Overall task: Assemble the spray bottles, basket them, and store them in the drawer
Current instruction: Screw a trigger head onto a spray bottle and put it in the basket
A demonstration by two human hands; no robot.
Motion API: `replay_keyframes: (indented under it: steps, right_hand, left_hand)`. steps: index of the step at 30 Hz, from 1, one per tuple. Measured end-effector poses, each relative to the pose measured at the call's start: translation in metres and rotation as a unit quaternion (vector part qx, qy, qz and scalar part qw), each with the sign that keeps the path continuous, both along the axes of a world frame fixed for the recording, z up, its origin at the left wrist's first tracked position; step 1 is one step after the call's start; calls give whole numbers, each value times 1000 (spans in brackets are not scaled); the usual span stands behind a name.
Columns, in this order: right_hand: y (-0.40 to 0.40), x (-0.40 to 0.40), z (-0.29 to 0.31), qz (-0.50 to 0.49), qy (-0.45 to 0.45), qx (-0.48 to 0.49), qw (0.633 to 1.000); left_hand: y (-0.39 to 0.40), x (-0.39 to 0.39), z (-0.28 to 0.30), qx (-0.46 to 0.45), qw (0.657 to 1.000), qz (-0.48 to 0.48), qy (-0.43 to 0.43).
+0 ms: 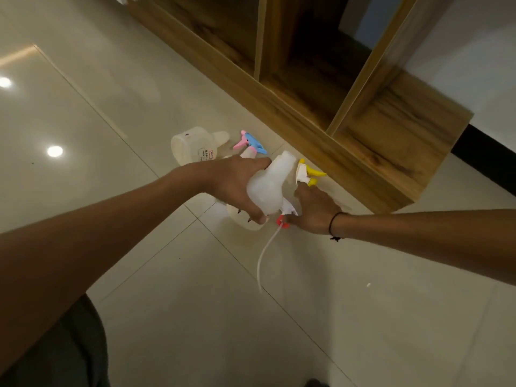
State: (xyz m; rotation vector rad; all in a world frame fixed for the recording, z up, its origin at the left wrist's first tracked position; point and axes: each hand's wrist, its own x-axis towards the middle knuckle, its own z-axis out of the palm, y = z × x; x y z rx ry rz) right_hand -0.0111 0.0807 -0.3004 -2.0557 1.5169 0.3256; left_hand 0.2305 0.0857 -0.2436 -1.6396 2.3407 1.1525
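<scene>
My left hand grips a translucent white bottle without a spray head, lifted over the tiled floor. My right hand is closed on a white and red spray head just below the bottle; its thin white tube trails down toward me. A yellow and white spray head lies on the floor past my right hand. A pink and blue spray head lies farther left, next to another bottle on its side. A third bottle shows partly under my left hand.
A wooden cabinet with open compartments runs diagonally across the floor behind the parts, its corner near the right. Glossy beige floor tiles spread toward me. My dark trouser leg fills the bottom left.
</scene>
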Motion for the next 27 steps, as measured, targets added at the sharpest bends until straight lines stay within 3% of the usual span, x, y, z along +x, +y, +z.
replay_keyframes:
  steps: [4,12,14,20,27]
  right_hand:
    - [5,17,-12,-102,8,9,995]
    - [-9,37,-12,-116,26,71,990]
    - [-12,30,-3,-155,-11,85,984]
    - [-15,-10,25,-213,-151,-37,965]
    - [-1,-49,76,-260,-345,-165,887]
  left_hand:
    - [8,4,3,29,999,-10,-17]
    - [19,14,-3,62,998,-6,-11]
    - [21,16,-5,74,997,-10,-12]
    - [18,2,-4,104,993,-36,-44]
    - [20,-17,-10,140,987,-70,-35]
